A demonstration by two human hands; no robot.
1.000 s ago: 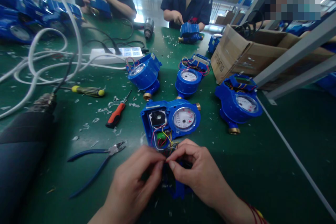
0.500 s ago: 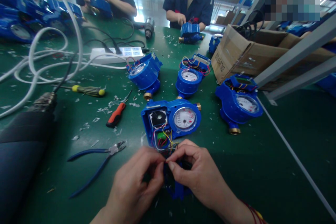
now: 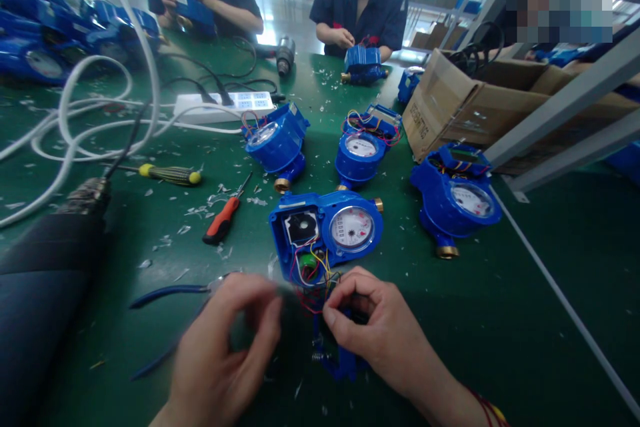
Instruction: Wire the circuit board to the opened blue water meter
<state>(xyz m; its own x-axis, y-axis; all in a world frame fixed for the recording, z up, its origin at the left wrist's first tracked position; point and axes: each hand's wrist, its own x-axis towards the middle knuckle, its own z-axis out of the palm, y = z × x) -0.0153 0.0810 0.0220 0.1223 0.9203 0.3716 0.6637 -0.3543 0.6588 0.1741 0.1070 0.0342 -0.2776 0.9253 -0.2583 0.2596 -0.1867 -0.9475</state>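
Note:
My right hand (image 3: 373, 320) pinches the end of a thin wire between thumb and forefinger, just below an opened blue water meter (image 3: 300, 257). My left hand (image 3: 233, 333) is apart from the wires, over the cutting pliers (image 3: 170, 290) and partly covering them; its curled fingertips are smeared by motion. The meter has a round dial (image 3: 351, 227), a green component (image 3: 307, 260) and red, yellow, white and black wires (image 3: 311, 300) spilling toward me. A blue plastic part (image 3: 340, 367) with a small spring (image 3: 321, 356) lies beneath my right hand, partly hidden.
An orange screwdriver (image 3: 221, 221), a yellow-black screwdriver (image 3: 170, 175) and a heat gun (image 3: 55, 253) lie left. Other meters (image 3: 457, 203) stand behind and right. A power strip (image 3: 220, 107), cardboard box (image 3: 445, 107) and two people at work (image 3: 360, 7) are farther back.
My left hand has moved away to the left from the wire ends, over the pliers. The blue part and its spring show more. My right hand has stayed in place.

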